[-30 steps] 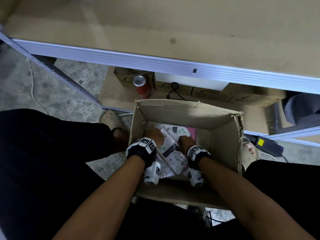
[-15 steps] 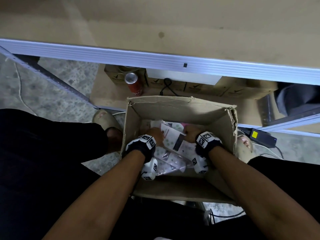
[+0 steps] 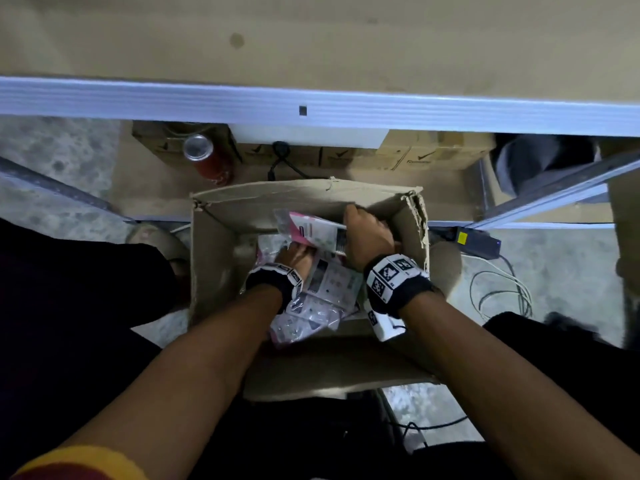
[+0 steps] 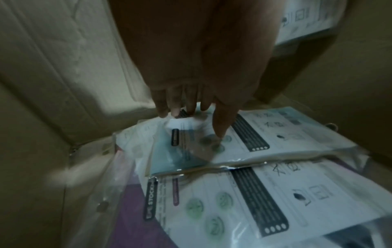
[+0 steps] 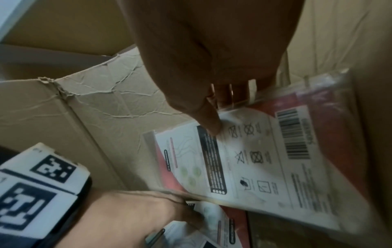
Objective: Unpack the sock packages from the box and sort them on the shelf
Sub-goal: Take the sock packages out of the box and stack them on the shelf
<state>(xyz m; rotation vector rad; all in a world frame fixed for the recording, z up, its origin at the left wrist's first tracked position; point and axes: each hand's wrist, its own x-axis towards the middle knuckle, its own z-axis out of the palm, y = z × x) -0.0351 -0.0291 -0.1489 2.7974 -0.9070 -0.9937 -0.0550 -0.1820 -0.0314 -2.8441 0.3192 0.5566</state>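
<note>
My right hand [image 3: 369, 242] just lifted a pink plastic-wrapped sock package [image 3: 313, 233], pinched, above the torn cardboard box [image 3: 214, 244]; left hand [image 3: 294, 259] fingers now pressing another pack, so shelf's next.

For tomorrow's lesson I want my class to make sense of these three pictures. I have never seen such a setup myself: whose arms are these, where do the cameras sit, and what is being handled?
No machine here: a person works with bare hands and wears three cameras. The head view looks down from the forehead; the other two look along each wrist at the fingers. The patterned bands on the wrists belong to the cameras.

A cardboard box stands on the floor before a shelf. It holds flat plastic sock packages. The right hand has a pink package in its grip, thumb on its printed card, raised near the box's top. The left hand reaches down among the rest, fingers straight, touching a blue package. A red can stands behind the box.
</note>
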